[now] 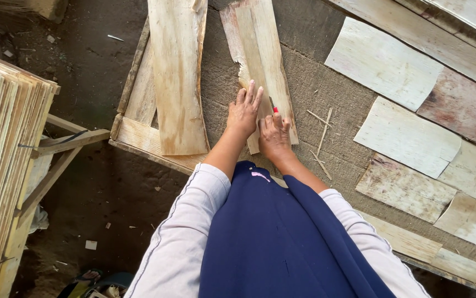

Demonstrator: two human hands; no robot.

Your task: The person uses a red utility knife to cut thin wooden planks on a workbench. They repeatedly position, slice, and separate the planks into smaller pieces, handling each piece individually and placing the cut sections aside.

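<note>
A long pale strip of wood veneer (260, 49) lies on the grey-brown work table (315, 83), running away from me. My left hand (243, 110) presses flat on its near left edge, fingers spread. My right hand (274, 135) rests on the strip's near end, closed around a small red-tipped tool (274, 108) whose tip touches the veneer. To the left a wider veneer sheet (178, 72) lies over wooden boards.
Several veneer pieces (406, 135) lie side by side over the table's right half. Thin wood slivers (322, 138) lie just right of my hands. A tall stack of veneer sheets (3, 154) stands at the left on a wooden frame. Dirt floor lies between.
</note>
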